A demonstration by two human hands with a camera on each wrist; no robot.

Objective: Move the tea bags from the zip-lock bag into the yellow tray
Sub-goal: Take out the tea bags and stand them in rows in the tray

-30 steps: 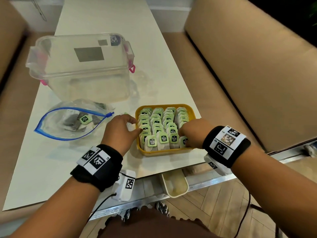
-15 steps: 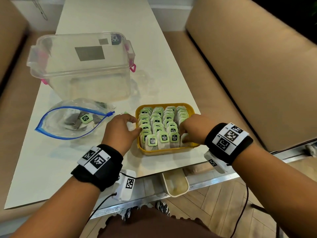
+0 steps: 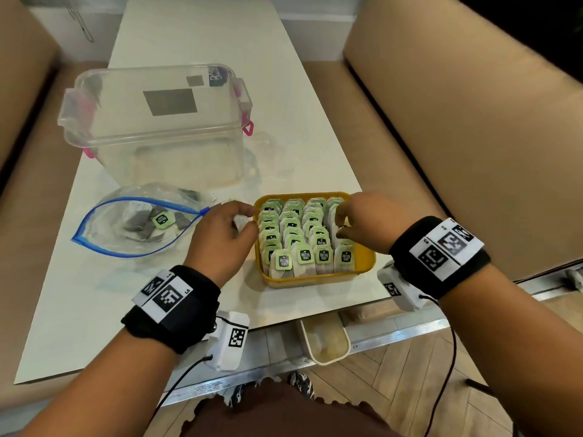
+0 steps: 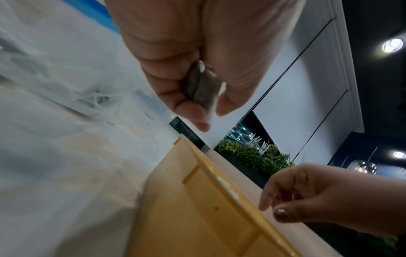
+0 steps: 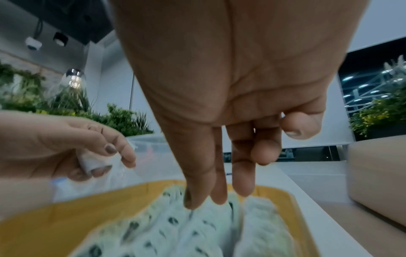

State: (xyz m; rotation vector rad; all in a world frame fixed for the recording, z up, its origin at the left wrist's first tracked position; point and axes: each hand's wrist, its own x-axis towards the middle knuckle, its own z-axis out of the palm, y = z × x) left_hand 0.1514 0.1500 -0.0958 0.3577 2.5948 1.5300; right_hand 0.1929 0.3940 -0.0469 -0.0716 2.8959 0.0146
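The left hand (image 3: 222, 230) pinches one tea bag (image 4: 203, 88) between its thumb and fingers. It hangs just beside the left wall of the yellow tray (image 3: 367, 258), a bit above the rim. So the tray lies to the right of this hand, very close. The bag is held on its edge, with its flat sides up and down, like the bags that stand in the tray.

The right hand (image 3: 366, 220) is over the far right part of the tray. Its fingers (image 5: 216, 191) point down, a little apart, with their tips on the tops of the tea bags in the tray (image 3: 304, 230). It holds nothing. It may be pushing the rows to make a gap, but I cannot tell for sure.

The tray looks almost full, in four rows. The left hand is nearer to the zip-lock bag (image 3: 104, 234), which lies open on the table (image 3: 284, 137) to its left. A few more bags (image 3: 148, 222) lie inside it.

I think the held bag must go right and down into a row.
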